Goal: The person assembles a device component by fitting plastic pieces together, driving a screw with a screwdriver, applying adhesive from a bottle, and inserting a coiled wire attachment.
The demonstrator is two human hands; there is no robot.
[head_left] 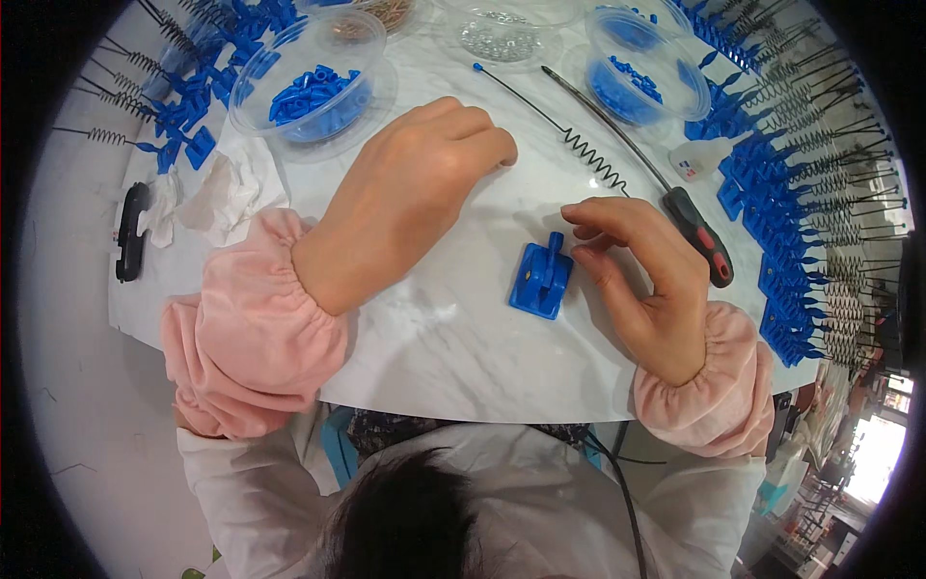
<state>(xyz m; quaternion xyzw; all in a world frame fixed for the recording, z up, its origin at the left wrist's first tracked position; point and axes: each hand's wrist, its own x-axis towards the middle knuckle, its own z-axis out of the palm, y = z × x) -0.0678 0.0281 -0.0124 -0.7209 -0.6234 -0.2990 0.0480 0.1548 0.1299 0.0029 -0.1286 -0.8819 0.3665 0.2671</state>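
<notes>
My left hand is over the middle of the white table, back up and fingers curled under. Whatever its fingertips hold, if anything, is hidden. Just left of my right hand lies a small blue plastic piece with a square base and a short stem. The right hand's thumb and fingers are bent with a gap between them, and nothing shows in it. Beyond it lie a dark coiled spring wire with a blue tip and a long screwdriver with a black and red handle.
Clear round tubs hold blue tubes, small metal rings and small blue parts. A white squeeze bottle stands at right. Blue pieces with spring wires crowd the right edge; more lie far left, near crumpled tissue.
</notes>
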